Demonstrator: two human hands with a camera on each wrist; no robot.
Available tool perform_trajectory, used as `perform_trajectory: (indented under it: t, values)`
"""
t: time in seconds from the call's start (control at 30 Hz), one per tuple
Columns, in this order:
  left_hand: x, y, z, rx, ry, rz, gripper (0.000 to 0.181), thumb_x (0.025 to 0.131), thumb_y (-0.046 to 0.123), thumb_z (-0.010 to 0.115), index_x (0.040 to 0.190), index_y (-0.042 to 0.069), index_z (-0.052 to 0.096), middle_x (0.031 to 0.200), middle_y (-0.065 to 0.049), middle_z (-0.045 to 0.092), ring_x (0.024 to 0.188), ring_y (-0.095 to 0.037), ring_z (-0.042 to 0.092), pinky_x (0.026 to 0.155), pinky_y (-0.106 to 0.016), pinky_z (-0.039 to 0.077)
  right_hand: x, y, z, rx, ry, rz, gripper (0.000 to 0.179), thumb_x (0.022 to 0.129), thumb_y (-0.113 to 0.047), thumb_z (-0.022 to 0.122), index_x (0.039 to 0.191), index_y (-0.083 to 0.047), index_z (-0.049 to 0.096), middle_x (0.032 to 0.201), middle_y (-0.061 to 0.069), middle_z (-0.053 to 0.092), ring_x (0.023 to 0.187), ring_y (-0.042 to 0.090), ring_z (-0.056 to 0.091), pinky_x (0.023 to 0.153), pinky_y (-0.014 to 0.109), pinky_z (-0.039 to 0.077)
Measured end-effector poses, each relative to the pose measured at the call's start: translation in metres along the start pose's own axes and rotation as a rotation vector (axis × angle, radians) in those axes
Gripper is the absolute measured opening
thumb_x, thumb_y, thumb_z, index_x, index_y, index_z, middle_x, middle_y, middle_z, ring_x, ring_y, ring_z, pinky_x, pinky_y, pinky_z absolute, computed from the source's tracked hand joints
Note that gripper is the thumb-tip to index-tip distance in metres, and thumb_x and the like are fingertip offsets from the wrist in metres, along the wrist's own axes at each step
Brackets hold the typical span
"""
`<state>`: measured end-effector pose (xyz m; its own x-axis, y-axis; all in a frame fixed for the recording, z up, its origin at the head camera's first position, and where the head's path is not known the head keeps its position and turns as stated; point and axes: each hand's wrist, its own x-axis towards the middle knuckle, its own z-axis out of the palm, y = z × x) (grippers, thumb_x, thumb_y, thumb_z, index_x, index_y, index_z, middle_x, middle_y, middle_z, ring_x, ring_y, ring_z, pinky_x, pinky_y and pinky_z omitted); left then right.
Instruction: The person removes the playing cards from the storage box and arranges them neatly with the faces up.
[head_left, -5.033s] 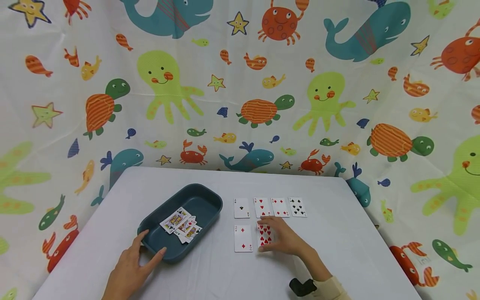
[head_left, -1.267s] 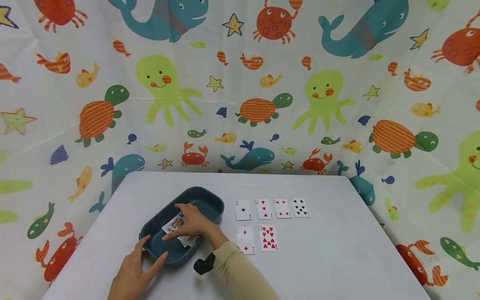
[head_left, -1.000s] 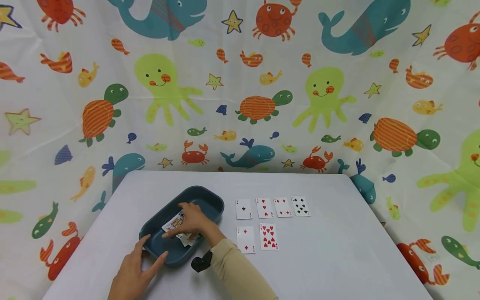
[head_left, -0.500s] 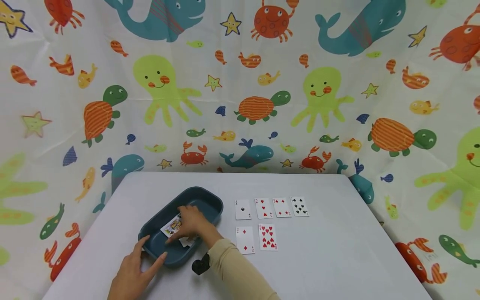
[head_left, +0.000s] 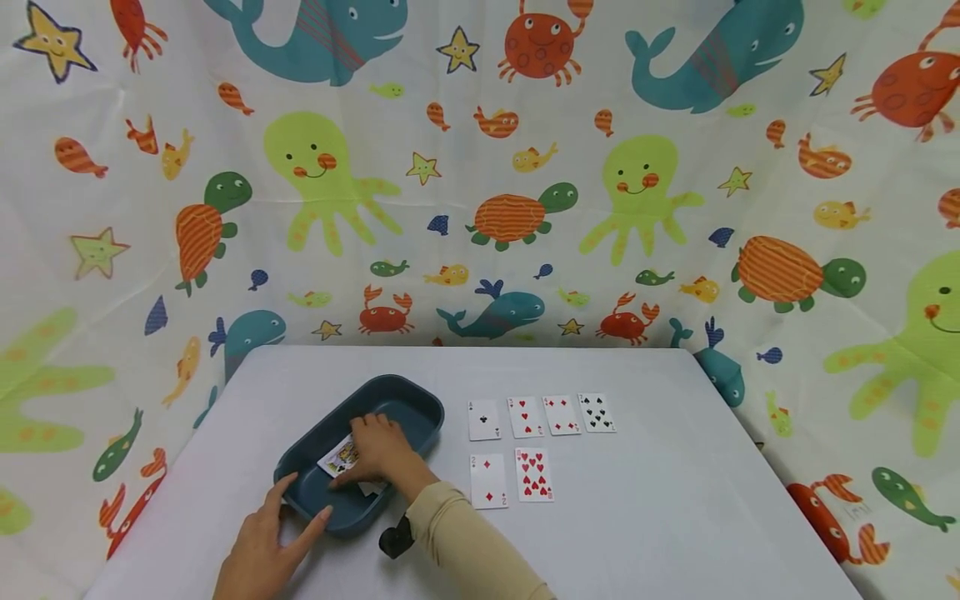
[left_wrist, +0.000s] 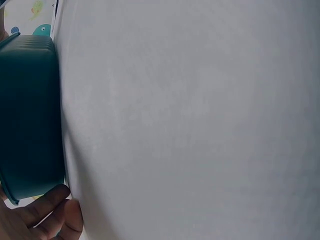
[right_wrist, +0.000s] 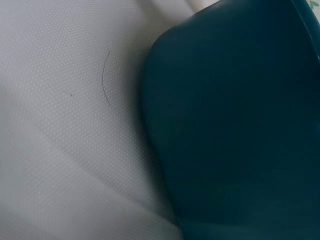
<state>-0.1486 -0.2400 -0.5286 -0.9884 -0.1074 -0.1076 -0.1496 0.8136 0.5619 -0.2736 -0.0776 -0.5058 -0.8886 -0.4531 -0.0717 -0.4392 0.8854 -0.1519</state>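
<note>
A dark teal plastic tub (head_left: 300, 492) stands at an angle on the left side of the table, with several face cards (head_left: 339, 458) lying in it. My left hand (head_left: 258, 546) holds the tub's near end, thumb on one side and fingers on the other. In the left wrist view, curled fingers (left_wrist: 50, 207) lie against the tub's outer wall (left_wrist: 32, 115). My right hand (head_left: 382, 454) reaches down inside the tub, over the cards, thumb and fingers spread around them. Its fingertips are partly hidden, and I cannot tell whether they pinch a card. The right wrist view shows only tub wall (right_wrist: 235, 120) and tablecloth.
Right of the tub, an ace of clubs (head_left: 483, 420), a red heart card (head_left: 526, 417), a red diamond card (head_left: 562, 415) and a spade card (head_left: 597, 412) form the back row. In front lie a two of diamonds (head_left: 489, 481) and a ten of hearts (head_left: 534, 475).
From the ten of hearts, released on the table, my right hand has moved left into the tub. Over the last second its fingers bend further down onto the cards. The left hand stays at the tub.
</note>
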Motion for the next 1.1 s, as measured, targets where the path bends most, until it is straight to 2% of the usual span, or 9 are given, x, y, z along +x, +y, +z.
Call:
perform_trajectory:
  t: [0.3,0.47,0.67,0.9,1.1]
  values:
    - [-0.002,0.000,-0.002,-0.013,0.020,0.028,0.100,0.092,0.068,0.062,0.155,0.000,0.025,0.128,-0.036,0.058,0.119,-0.050,0.058,0.094,-0.066,0.048,-0.001,0.002,-0.004,0.032,0.000,-0.026,0.092,0.070,-0.064,0.086,0.143,-0.023,0.051,0.136,-0.008,0.055,0.123,0.010,0.050,0.105,0.029,0.045]
    - [-0.002,0.001,0.001,-0.016,0.004,0.014,0.101,0.092,0.070,0.060,0.156,0.001,0.023,0.138,-0.043,0.049,0.125,-0.056,0.052,0.096,-0.069,0.046,-0.003,0.008,-0.005,0.090,-0.003,-0.052,0.091,0.070,-0.060,0.089,0.145,-0.022,0.052,0.135,-0.007,0.055,0.118,0.009,0.051,0.102,0.029,0.045]
    - [-0.001,0.003,0.003,-0.003,-0.018,-0.012,0.104,0.090,0.075,0.058,0.155,0.002,0.023,0.138,-0.042,0.048,0.124,-0.056,0.051,0.095,-0.070,0.046,-0.008,0.016,-0.007,0.224,0.013,-0.105,0.087,0.071,-0.051,0.091,0.144,-0.019,0.056,0.133,-0.003,0.057,0.111,0.008,0.054,0.095,0.026,0.047]
    - [-0.001,0.004,0.001,0.016,-0.022,-0.036,0.107,0.087,0.079,0.058,0.154,0.003,0.024,0.128,-0.036,0.056,0.113,-0.049,0.056,0.090,-0.069,0.048,-0.013,0.022,-0.016,0.385,0.037,-0.157,0.082,0.074,-0.045,0.092,0.143,-0.019,0.057,0.139,-0.002,0.054,0.117,0.006,0.051,0.098,0.022,0.044]
    - [-0.001,0.002,-0.002,0.026,-0.011,-0.033,0.107,0.087,0.078,0.058,0.154,0.002,0.024,0.125,-0.033,0.059,0.111,-0.048,0.057,0.089,-0.068,0.049,-0.023,0.030,-0.027,0.540,0.078,-0.212,0.080,0.077,-0.043,0.089,0.145,-0.018,0.056,0.140,-0.002,0.053,0.114,0.003,0.049,0.095,0.017,0.043]
